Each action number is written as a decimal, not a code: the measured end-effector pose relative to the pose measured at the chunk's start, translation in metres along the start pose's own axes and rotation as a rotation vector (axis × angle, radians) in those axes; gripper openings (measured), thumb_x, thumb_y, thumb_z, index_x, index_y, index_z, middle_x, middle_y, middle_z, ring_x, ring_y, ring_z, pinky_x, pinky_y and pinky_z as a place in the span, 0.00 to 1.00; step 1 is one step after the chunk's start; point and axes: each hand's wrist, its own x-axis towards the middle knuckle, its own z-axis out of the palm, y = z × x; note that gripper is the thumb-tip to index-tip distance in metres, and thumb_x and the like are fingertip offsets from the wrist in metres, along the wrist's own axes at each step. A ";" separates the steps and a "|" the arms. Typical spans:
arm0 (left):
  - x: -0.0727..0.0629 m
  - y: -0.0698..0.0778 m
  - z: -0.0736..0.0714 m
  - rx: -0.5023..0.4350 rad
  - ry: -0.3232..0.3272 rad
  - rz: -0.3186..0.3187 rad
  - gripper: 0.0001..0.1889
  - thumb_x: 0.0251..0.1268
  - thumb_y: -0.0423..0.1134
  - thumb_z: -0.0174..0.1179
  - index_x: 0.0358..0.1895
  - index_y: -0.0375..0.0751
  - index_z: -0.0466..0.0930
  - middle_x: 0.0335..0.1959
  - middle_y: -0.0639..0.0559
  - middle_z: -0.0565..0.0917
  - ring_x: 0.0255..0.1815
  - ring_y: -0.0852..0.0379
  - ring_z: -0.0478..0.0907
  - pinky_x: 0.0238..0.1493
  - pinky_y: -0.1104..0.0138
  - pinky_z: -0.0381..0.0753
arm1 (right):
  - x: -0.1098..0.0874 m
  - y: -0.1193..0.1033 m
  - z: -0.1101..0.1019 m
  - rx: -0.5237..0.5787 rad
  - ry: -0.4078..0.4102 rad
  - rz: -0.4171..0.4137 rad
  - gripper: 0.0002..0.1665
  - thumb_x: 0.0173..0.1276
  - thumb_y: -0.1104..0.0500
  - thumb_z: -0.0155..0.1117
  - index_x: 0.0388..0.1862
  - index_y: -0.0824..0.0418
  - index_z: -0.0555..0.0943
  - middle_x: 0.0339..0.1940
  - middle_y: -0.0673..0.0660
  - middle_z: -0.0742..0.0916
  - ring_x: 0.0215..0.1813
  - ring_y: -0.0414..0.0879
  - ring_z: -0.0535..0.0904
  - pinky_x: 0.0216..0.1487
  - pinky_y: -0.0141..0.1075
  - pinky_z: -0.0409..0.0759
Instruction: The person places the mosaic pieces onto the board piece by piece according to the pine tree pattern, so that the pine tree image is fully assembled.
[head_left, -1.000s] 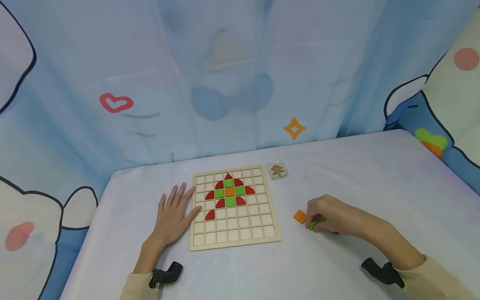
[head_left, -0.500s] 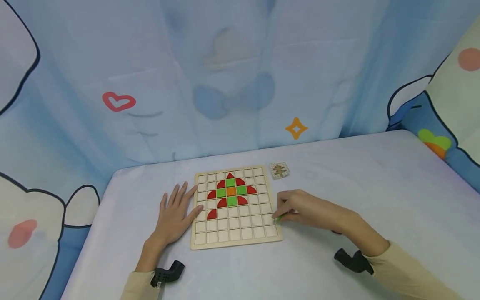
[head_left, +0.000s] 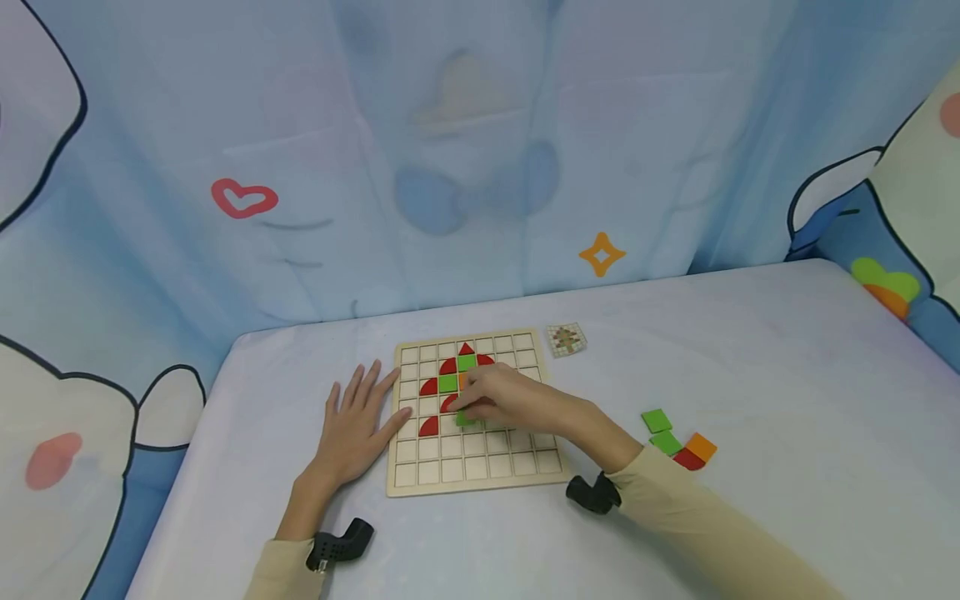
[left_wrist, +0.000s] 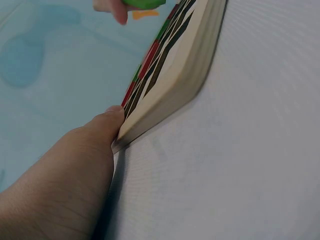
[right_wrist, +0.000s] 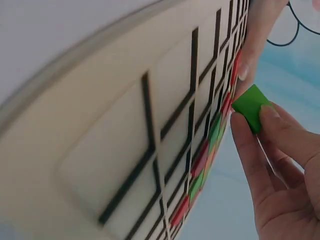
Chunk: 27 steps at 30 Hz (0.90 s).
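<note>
A wooden grid board (head_left: pixel 480 467) lies on the table, with red quarter-circle tiles, a red triangle tile (head_left: pixel 466 349), green square tiles and an orange one set in its upper part. My right hand (head_left: pixel 517 400) is over the board's middle and pinches a green square tile (right_wrist: pixel 253 107) between thumb and fingers; in the head view it covers some of the set tiles. At the board's left edge my left hand (head_left: pixel 352 429) lies flat with fingers spread, the thumb (left_wrist: pixel 107 120) touching the rim in the left wrist view.
Right of the board lie loose tiles: two green squares (head_left: pixel 656 420), an orange square (head_left: pixel 702 447) and a red tile (head_left: pixel 688 459). A small pattern card (head_left: pixel 566 339) rests by the board's top right corner. A printed blue curtain (head_left: pixel 465 167) hangs behind the table.
My right hand has moved left from the loose tiles to over the board, bringing a green square tile along. The loose tiles it covered now show. My left hand has stayed at the board's edge.
</note>
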 end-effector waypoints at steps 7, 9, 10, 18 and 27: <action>0.001 0.001 0.000 -0.009 -0.023 -0.004 0.38 0.77 0.59 0.54 0.84 0.49 0.59 0.86 0.41 0.53 0.87 0.38 0.42 0.81 0.37 0.33 | 0.016 -0.001 0.017 0.093 0.053 0.087 0.09 0.69 0.69 0.72 0.47 0.64 0.91 0.42 0.53 0.92 0.41 0.37 0.84 0.44 0.28 0.82; 0.001 0.001 -0.001 -0.010 -0.023 -0.005 0.38 0.77 0.59 0.54 0.84 0.49 0.59 0.86 0.41 0.52 0.87 0.39 0.42 0.81 0.38 0.33 | 0.018 -0.002 0.019 0.080 0.073 0.100 0.09 0.68 0.69 0.73 0.46 0.64 0.92 0.42 0.53 0.92 0.43 0.39 0.85 0.44 0.28 0.82; 0.001 0.001 -0.001 -0.009 -0.023 -0.004 0.38 0.77 0.59 0.55 0.84 0.49 0.59 0.86 0.41 0.52 0.87 0.39 0.42 0.81 0.37 0.33 | 0.019 -0.003 0.019 0.071 0.080 0.107 0.09 0.68 0.69 0.73 0.45 0.64 0.92 0.42 0.53 0.92 0.43 0.40 0.85 0.44 0.28 0.82; 0.001 -0.001 -0.001 -0.007 -0.015 -0.005 0.38 0.76 0.59 0.55 0.83 0.48 0.60 0.86 0.40 0.53 0.86 0.38 0.43 0.81 0.37 0.34 | 0.026 -0.008 0.024 0.046 0.079 0.135 0.09 0.67 0.70 0.74 0.45 0.66 0.92 0.42 0.55 0.93 0.43 0.42 0.86 0.42 0.27 0.82; 0.000 -0.001 -0.002 -0.005 -0.024 -0.013 0.38 0.76 0.59 0.55 0.84 0.48 0.60 0.86 0.41 0.53 0.87 0.39 0.42 0.81 0.38 0.33 | 0.030 -0.015 0.027 0.011 0.045 0.178 0.09 0.65 0.72 0.74 0.45 0.67 0.92 0.41 0.57 0.93 0.40 0.42 0.85 0.40 0.27 0.82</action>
